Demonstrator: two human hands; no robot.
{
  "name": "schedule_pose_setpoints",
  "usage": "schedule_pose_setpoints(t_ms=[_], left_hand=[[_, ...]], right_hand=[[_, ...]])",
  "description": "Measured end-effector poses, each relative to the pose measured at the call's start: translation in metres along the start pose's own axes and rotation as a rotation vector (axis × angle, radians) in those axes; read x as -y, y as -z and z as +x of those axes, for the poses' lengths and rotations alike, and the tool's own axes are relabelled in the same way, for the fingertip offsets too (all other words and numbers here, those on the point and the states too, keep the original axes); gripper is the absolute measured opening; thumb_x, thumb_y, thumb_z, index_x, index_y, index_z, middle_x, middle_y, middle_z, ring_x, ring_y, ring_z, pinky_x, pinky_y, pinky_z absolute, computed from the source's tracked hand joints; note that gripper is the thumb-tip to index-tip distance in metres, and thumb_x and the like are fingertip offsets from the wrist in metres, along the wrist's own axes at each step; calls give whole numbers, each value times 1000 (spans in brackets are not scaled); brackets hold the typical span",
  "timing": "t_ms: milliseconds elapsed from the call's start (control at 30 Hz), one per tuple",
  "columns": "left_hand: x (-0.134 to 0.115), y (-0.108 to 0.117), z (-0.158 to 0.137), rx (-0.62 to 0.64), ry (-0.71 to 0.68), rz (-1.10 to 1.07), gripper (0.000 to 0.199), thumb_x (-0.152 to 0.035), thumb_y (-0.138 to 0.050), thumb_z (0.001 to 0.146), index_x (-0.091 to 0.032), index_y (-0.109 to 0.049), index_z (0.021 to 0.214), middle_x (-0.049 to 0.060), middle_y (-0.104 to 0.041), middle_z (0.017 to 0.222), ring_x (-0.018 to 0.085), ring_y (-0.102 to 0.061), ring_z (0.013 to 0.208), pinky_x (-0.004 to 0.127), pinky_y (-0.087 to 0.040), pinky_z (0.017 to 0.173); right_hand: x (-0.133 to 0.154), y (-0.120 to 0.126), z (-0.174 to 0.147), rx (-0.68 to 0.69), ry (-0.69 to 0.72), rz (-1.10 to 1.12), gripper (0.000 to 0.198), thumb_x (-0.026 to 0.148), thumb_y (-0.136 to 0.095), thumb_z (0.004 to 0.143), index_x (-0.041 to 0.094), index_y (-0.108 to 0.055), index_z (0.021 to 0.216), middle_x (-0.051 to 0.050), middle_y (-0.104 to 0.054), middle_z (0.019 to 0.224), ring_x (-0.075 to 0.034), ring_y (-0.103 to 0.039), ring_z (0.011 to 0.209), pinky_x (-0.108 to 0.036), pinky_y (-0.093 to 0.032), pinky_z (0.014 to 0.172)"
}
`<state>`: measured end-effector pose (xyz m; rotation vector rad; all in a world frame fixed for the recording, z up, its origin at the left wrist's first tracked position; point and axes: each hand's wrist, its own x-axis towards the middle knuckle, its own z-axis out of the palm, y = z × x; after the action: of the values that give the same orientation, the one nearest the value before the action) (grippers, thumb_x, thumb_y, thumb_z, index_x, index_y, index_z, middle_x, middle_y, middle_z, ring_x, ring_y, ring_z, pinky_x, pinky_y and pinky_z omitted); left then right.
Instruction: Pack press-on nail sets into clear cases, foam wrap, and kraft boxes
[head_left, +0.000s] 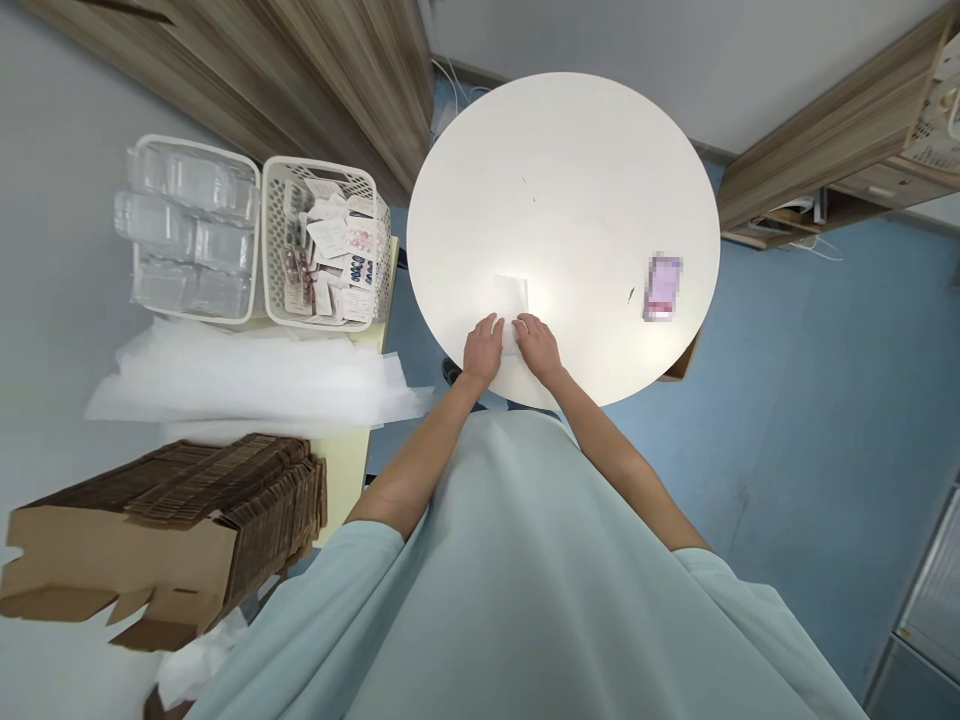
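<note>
A small white sheet point(511, 293), of paper or thin foam, lies on the round white table point(577, 180) close to its near edge. I cannot make out its exact material against the white surface. My left hand point(483, 352) has its curled fingers at the sheet's left side. On the opposite side, my right hand point(538, 348) bends its fingers over the sheet's right side. Both thumbs point inward, with a narrow strip of the sheet showing between them. The fingertips are partly hidden.
A blurred pinkish-purple phone-like object point(663, 287) lies at the table's right. To the left stand a basket of clear plastic boxes point(191, 225) and a basket of carded small items point(322, 325). Nearer are white foam sheets point(255, 375) and stacked folded cardboard boxes point(150, 550).
</note>
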<state>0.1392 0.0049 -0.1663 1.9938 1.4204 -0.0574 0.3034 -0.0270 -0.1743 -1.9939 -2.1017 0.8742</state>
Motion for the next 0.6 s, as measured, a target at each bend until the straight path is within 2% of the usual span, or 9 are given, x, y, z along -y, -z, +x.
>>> schedule_pose_setpoints(t_ms=[100, 167, 300, 467, 600], left_hand=[[1, -2, 2, 47, -84, 26, 60, -8, -38, 99, -17, -52, 157, 16, -51, 167, 34, -38, 160, 57, -34, 129], [2, -4, -1, 67, -102, 35, 58, -9, -38, 100, -18, -57, 153, 15, -54, 165, 34, -38, 161, 58, -34, 129], [6, -6, -21, 107, -163, 46, 58, -11, -42, 97, -14, -58, 153, 17, -47, 170, 33, -38, 162, 55, -33, 130], [20, -8, -57, 210, -274, 99, 65, -21, -56, 94, -12, -52, 158, 18, -36, 177, 33, -34, 164, 51, -29, 133], [30, -7, -71, 271, -312, 111, 67, -23, -60, 93, -15, -52, 158, 16, -36, 177, 33, -33, 165, 51, -29, 134]], right_hand=[[-5, -3, -5, 54, 100, -18, 52, 12, -35, 108, 13, -51, 158, -20, -53, 164, -31, -46, 157, -54, -43, 127], [-8, -6, -13, 79, 129, -28, 51, 16, -40, 109, 10, -49, 159, -22, -48, 168, -32, -42, 160, -53, -41, 129], [-11, -17, -37, 89, 139, -34, 59, 16, -54, 104, 9, -45, 163, -24, -44, 171, -33, -37, 163, -54, -40, 130], [-7, -32, -72, 96, 149, -37, 56, 19, -49, 108, 8, -46, 163, -23, -42, 172, -32, -36, 164, -52, -41, 129], [-6, -30, -89, 130, 187, -15, 55, 26, -51, 109, 9, -48, 162, -23, -42, 172, -32, -38, 163, -52, -44, 128]])
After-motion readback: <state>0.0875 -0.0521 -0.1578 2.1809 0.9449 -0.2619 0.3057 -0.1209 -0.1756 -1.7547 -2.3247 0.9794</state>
